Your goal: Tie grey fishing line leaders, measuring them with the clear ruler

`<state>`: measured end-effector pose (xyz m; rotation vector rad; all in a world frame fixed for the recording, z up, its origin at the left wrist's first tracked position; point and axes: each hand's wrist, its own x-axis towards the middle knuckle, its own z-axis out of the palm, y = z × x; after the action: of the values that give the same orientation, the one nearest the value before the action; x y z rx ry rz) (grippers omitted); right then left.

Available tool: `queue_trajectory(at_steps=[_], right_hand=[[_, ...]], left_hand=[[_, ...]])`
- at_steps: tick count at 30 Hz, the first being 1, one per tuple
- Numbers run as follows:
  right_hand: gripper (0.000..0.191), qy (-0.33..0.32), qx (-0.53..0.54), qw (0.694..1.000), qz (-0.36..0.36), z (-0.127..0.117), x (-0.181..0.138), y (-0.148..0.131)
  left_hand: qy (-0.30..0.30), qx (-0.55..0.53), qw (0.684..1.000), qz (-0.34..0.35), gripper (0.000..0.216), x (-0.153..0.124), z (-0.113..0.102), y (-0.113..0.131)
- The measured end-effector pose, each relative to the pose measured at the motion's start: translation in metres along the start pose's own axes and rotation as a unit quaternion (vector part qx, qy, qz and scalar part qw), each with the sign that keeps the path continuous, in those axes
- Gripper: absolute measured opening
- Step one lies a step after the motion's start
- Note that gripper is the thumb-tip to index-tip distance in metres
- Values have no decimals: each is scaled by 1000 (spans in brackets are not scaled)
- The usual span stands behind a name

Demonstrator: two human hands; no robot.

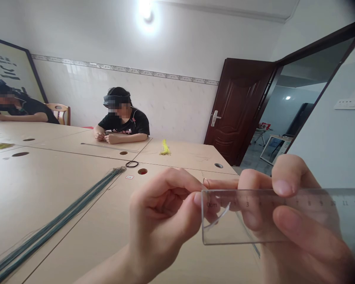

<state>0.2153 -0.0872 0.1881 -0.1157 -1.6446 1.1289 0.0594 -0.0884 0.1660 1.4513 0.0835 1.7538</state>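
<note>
My right hand (296,221) grips a clear plastic ruler (313,215) between thumb and fingers, held level in front of me. My left hand (162,213) is closed in a pinch at the ruler's zero end, holding a thin pale cord (221,215) that curves behind the ruler. A small loop of the cord (206,181) shows just above the ruler's left corner. Both hands hover over the beige table (85,232).
A long bundle of grey-green cords (62,221) lies diagonally across the table on the left. A black ring (131,164), a yellow tassel (165,149) and round cable holes lie further back. Two seated people work at the far side. A brown door (236,110) stands open on the right.
</note>
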Motion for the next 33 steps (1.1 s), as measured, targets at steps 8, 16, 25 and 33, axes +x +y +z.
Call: queue_trajectory(at_steps=[8,16,25,33], right_hand=[[7,20,-5,1000,5,1,-1,1],[8,18,-7,1000,7,0,-1,2],[10,26,8,1000,10,5,3,-1],[11,41,18,999,1,3,-1,4]], left_hand=[[0,14,1000,3,12,1,0,1],[-8,10,999,33,12,1,2,1],[-1,18,1000,20,13,2,3,2],[-4,29,999,35,15,1,3,2]])
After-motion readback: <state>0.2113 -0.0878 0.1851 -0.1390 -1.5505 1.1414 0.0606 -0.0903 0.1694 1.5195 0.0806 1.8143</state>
